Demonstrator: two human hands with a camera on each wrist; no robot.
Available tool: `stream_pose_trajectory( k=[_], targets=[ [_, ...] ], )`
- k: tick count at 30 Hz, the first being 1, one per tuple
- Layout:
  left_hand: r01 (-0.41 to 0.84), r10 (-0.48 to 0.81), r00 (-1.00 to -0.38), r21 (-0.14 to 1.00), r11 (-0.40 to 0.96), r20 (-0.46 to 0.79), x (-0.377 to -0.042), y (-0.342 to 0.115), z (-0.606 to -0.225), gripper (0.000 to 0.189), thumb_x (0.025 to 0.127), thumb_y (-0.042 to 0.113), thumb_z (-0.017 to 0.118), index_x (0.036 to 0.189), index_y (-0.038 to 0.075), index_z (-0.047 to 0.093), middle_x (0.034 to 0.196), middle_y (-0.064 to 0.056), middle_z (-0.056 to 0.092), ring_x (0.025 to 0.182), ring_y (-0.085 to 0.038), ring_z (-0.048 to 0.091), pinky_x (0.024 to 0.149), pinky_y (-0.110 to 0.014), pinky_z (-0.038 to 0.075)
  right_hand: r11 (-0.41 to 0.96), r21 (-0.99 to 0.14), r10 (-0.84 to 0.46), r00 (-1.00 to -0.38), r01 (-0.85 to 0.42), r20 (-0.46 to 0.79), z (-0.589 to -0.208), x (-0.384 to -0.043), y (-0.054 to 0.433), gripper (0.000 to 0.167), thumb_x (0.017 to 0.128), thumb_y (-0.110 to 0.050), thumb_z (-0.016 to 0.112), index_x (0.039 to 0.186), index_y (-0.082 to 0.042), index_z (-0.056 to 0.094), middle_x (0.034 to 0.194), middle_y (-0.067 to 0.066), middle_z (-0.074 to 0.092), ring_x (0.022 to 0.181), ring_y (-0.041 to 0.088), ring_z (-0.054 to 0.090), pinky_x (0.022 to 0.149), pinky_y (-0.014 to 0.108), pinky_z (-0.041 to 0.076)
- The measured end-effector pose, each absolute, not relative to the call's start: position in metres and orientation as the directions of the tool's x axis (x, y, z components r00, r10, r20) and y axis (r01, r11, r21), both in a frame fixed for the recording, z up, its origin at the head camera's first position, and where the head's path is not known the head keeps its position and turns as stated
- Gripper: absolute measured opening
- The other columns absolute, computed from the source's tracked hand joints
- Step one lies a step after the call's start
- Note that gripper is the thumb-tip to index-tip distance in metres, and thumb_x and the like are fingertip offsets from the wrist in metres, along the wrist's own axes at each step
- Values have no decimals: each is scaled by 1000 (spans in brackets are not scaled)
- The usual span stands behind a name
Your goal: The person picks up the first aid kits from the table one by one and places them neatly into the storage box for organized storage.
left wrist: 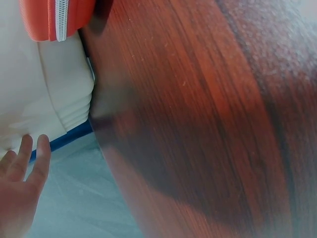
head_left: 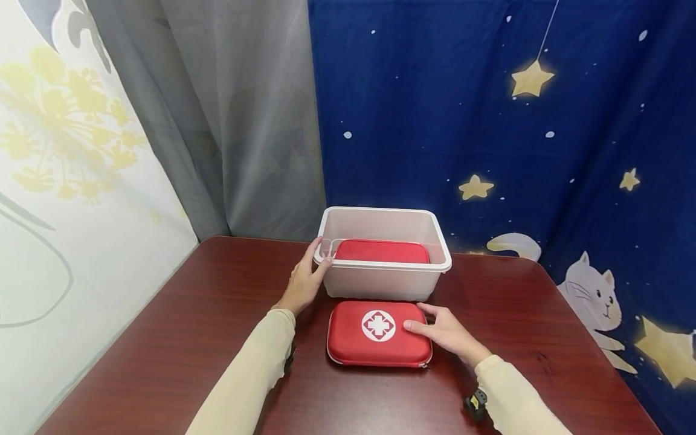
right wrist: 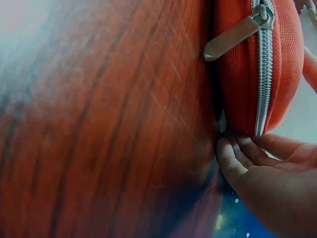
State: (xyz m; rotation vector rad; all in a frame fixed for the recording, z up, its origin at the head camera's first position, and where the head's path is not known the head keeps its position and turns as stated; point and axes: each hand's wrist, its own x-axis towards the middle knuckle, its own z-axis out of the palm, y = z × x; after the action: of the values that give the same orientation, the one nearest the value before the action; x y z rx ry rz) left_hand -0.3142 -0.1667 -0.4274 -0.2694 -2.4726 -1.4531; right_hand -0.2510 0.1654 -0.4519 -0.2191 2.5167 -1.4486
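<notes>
A red zippered first-aid case (head_left: 348,335) with a white cross emblem lies on the table in front of a translucent white plastic bin (head_left: 380,281). My right hand (head_left: 448,332) grips the case's right end, thumb on top and fingers at its side; the right wrist view shows those fingers (right wrist: 233,156) bent at the lower edge. My left hand (head_left: 303,284) is at the bin's front left corner, its fingers (left wrist: 42,153) fairly straight against the wall. Inside the bin is another red case (head_left: 380,251), its lower part hidden by the front wall.
The dark reddish wood table (head_left: 228,338) extends to both sides of the bin. Behind it hang a grey curtain (head_left: 261,121) and a blue curtain with stars (head_left: 408,121). A pale patterned wall covering (head_left: 81,241) is on the left.
</notes>
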Motion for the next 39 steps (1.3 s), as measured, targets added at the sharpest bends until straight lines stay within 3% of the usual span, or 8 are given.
stream_pose_trajectory(
  k=[4, 17, 39],
  targets=[
    [296, 27, -946, 826, 481, 323, -315, -167, -429, 61, 101, 41, 54, 156, 26, 31, 155, -9, 40, 138, -29, 42, 111, -57, 32, 502, -865, -267, -955, -21, -132, -451, -252, 165, 88, 84, -41, 77, 146, 8, 41, 120, 12, 67, 102, 21, 63, 95, 44, 51],
    [292, 26, -947, 829, 477, 319, -315, -167, -429, 62, 101, 43, 53, 157, 27, 31, 155, -9, 39, 139, -29, 41, 112, -57, 32, 558, -827, -297, -946, -63, -129, -452, -259, 162, 79, 81, -40, 80, 140, 4, 50, 111, 7, 68, 97, 19, 62, 88, 40, 53],
    [293, 36, -949, 832, 470, 314, -313, -166, -428, 62, 101, 44, 52, 157, 28, 29, 157, -8, 36, 141, -28, 38, 112, -56, 31, 433, -901, -283, -952, -13, -122, -451, -249, 159, 69, 82, -23, 82, 134, 2, 44, 112, 11, 65, 96, 21, 63, 84, 34, 52]
  ],
)
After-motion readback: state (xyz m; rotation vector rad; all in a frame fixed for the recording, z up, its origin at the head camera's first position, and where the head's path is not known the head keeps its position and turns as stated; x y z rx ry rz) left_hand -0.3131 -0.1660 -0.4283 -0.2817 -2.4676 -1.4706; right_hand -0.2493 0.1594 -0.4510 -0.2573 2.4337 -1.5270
